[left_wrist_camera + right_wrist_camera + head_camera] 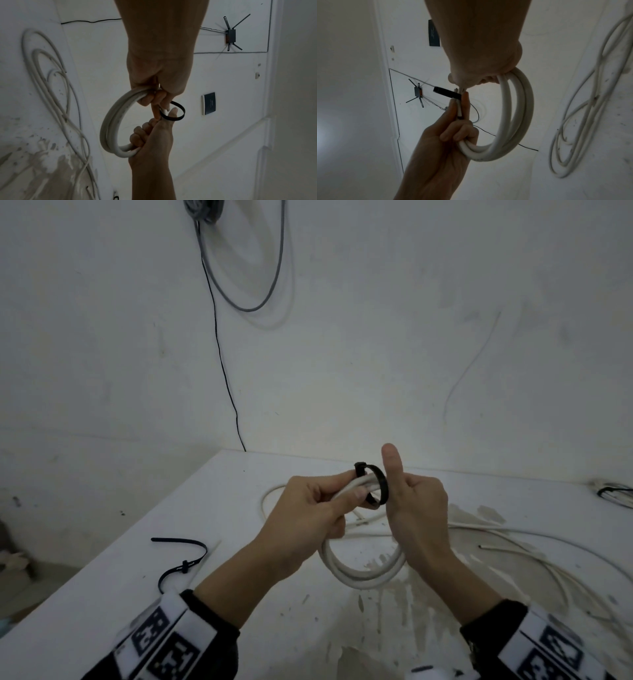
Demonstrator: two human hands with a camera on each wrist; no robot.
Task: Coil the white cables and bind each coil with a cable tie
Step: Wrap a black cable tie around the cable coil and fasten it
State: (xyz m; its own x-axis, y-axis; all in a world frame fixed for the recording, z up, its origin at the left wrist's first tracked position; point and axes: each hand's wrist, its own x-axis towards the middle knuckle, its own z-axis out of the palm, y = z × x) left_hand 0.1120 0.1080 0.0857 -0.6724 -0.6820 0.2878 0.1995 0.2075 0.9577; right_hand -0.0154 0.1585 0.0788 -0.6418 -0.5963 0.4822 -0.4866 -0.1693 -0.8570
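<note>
Above the white table (212, 508) I hold a small coil of white cable (359, 575) between both hands. My left hand (329, 501) grips its top left, fingers curled round the strands, fingertips at the black cable tie (378, 486) that loops loosely round the top of the coil. My right hand (416, 505) grips the coil's right side with its thumb sticking up beside the tie. The left wrist view shows the coil (111, 121) and the tie's open loop (179, 112). The tie's head (437, 90) and the coil (517, 115) appear in the right wrist view.
Spare black cable ties (186, 556) lie on the table's left part. Loose white cables (520, 542) sprawl over the right side, with paint stains beneath. A grey cable (274, 275) hangs on the wall behind. A dark object (613, 494) sits at the far right edge.
</note>
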